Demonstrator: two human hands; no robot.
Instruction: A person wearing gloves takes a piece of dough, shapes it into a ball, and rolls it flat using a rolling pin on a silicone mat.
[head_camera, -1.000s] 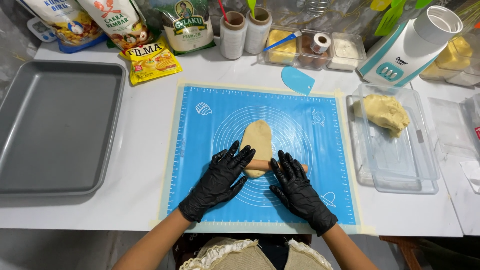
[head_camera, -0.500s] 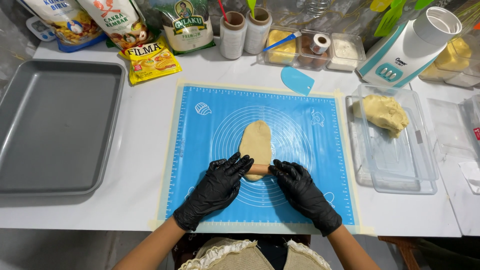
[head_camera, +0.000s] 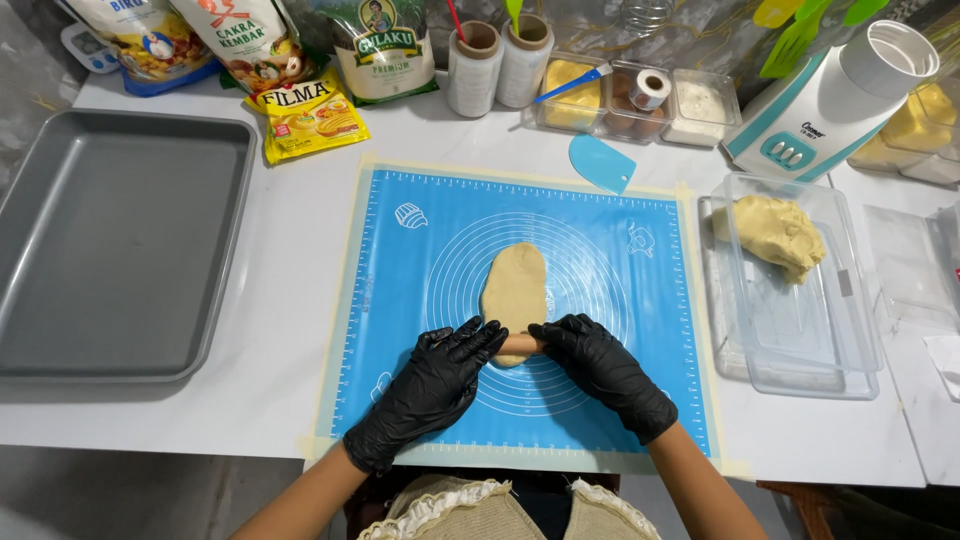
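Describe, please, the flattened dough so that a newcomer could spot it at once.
Start at the blue mat in the middle of the white table. On its ring pattern lies a pale oval sheet, the dough, its near end under two black-gloved hands. Unlike the lumpy dough ball in the clear tub, it is flat and smooth.

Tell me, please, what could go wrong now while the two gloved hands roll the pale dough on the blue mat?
1. The thin wooden rolling pin sits at the near end of the pale oval dough; pressure there may leave that end thinner.
2. The left hand and right hand in black gloves cover nearly the whole pin, so fingers may dent the dough.
3. The blue silicone mat appears bare of flour; the dough might stick.
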